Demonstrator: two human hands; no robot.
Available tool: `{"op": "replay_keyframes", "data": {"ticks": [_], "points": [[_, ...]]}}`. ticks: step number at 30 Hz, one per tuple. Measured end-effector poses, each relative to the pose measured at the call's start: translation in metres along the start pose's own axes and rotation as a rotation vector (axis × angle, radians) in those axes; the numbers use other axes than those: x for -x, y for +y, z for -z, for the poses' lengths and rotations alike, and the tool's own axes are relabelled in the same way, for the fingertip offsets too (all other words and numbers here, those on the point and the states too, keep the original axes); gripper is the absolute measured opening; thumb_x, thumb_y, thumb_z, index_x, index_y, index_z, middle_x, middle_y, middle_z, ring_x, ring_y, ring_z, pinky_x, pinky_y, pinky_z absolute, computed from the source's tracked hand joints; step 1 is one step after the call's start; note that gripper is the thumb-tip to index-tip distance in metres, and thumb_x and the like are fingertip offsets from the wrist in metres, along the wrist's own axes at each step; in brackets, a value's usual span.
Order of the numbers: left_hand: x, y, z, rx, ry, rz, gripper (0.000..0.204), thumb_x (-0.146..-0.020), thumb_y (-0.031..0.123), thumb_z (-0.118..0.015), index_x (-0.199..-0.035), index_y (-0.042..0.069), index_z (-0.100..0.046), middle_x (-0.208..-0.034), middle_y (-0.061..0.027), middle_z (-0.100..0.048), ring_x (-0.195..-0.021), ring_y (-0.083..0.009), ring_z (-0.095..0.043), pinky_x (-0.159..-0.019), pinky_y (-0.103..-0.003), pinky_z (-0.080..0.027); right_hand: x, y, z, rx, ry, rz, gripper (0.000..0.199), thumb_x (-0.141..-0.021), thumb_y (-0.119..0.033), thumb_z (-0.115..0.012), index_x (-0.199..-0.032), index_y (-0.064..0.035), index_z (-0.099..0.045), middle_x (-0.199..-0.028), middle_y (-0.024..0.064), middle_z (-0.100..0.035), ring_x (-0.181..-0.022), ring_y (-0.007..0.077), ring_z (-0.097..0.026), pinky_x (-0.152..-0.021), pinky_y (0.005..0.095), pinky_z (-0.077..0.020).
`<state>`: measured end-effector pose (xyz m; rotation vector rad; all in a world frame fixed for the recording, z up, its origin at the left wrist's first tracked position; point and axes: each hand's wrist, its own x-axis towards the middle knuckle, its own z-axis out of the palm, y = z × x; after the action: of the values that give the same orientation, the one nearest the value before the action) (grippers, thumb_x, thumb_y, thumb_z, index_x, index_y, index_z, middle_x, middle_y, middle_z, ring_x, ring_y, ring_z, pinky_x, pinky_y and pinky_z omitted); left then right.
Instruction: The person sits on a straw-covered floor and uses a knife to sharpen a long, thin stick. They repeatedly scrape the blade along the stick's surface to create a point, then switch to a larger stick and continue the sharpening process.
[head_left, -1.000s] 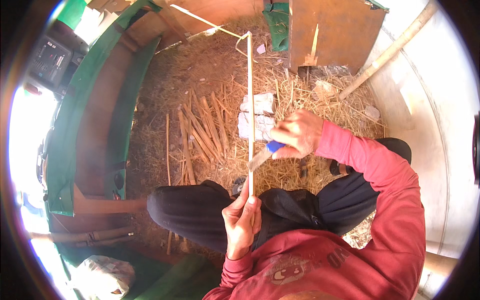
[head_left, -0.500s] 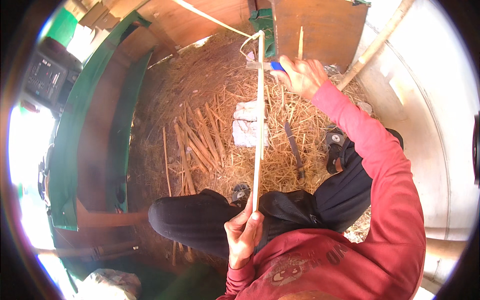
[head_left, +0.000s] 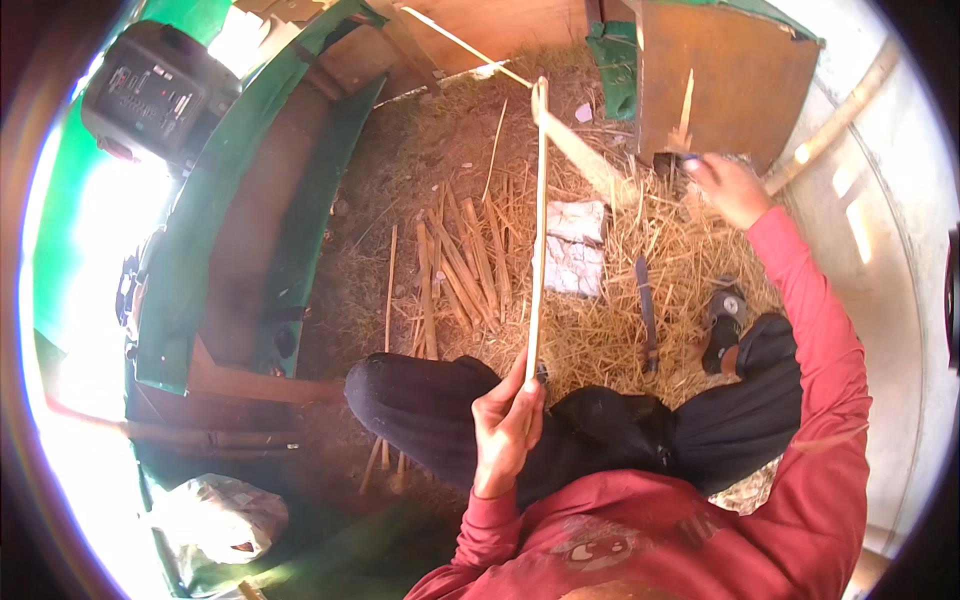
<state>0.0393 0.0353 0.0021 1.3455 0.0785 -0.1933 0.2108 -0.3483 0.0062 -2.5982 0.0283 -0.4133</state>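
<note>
I sit on a straw-covered floor. My left hand [head_left: 508, 425] grips the lower end of a long thin bamboo strip [head_left: 538, 240] that stands almost upright over my dark-trousered knee. My right hand [head_left: 727, 187] is stretched far out to the upper right, closed on a small blue-handled knife [head_left: 690, 163] that is mostly hidden in the fist. A pale, blurred sliver [head_left: 590, 160] slants from the strip's top end toward that hand. Whether it is still joined to the strip, I cannot tell.
A loose pile of bamboo sticks [head_left: 460, 265] lies on the straw left of the strip, with white paper [head_left: 575, 250] beside it. To the right lie a dark blade [head_left: 647, 312] and a sandal [head_left: 725, 315]. Green panels [head_left: 230, 200] stand left, a wooden board [head_left: 720, 70] behind, a white bag [head_left: 215, 515] lower left.
My right hand ran the knife from the strip's middle up to its top, then swung out to the right past the end. My left hand kept its hold.
</note>
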Motion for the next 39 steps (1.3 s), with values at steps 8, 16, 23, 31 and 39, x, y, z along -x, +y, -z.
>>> {"op": "replay_keyframes", "data": {"ticks": [8, 16, 23, 31, 39], "points": [[-0.014, -0.011, -0.026, -0.105, 0.036, -0.001, 0.041, -0.100, 0.011, -0.053, -0.139, 0.002, -0.048, -0.066, 0.0054, -0.048, -0.044, 0.0002, -0.036, -0.038, -0.017, -0.029, 0.052, -0.120, -0.027, -0.128, -0.010, 0.706, 0.027, -0.093, -0.035, -0.058, -0.102, -0.0098, -0.058, -0.056, 0.0175, -0.057, -0.050, 0.0378, -0.058, -0.047, 0.0484, -0.0443], [0.007, 0.000, -0.031, -0.238, 0.022, 0.055, 0.042, -0.099, 0.015, -0.056, -0.139, 0.002, -0.049, -0.066, 0.0058, -0.047, -0.044, 0.0006, -0.035, -0.038, -0.017, -0.028, 0.013, -0.089, -0.067, 0.155, -0.213, 0.387, 0.038, -0.095, -0.041, -0.054, -0.103, -0.0055, -0.062, -0.072, 0.0140, -0.059, -0.063, 0.0301, -0.061, -0.061, 0.0457, -0.0505], [0.017, 0.003, -0.014, -0.362, 0.060, 0.112, 0.041, -0.095, 0.024, -0.061, -0.129, -0.001, -0.057, -0.070, 0.0074, -0.052, -0.062, -0.0043, -0.040, -0.053, -0.024, -0.036, -0.016, 0.027, -0.066, -0.235, -0.556, -0.114, 0.048, -0.094, -0.050, -0.053, -0.114, -0.0077, -0.063, -0.076, -0.0020, -0.051, -0.057, 0.0134, -0.043, -0.056, 0.0294, -0.0384], [0.020, 0.011, -0.011, 0.080, 0.033, 0.113, 0.047, -0.088, 0.014, -0.072, -0.127, 0.000, -0.048, -0.066, 0.0046, -0.052, -0.047, 0.0012, -0.041, -0.039, -0.018, -0.030, 0.013, -0.094, -0.020, 0.002, -0.641, 0.115, 0.051, -0.093, -0.053, -0.054, -0.109, -0.0063, -0.065, -0.093, 0.0087, -0.064, -0.083, 0.0194, -0.058, -0.077, 0.0371, -0.0443], [0.030, 0.008, -0.148, 0.208, -0.607, -0.178, 0.090, -0.061, 0.001, -0.087, -0.125, 0.006, -0.025, -0.106, -0.0198, -0.057, -0.089, -0.0310, -0.062, -0.077, -0.038, -0.050, -0.004, -0.035, -0.084, 0.172, -0.533, 0.314, 0.052, -0.093, -0.051, -0.053, -0.102, -0.0009, -0.065, -0.094, 0.0224, -0.066, -0.088, 0.0326, -0.064, -0.081, 0.0450, -0.0468]]}}
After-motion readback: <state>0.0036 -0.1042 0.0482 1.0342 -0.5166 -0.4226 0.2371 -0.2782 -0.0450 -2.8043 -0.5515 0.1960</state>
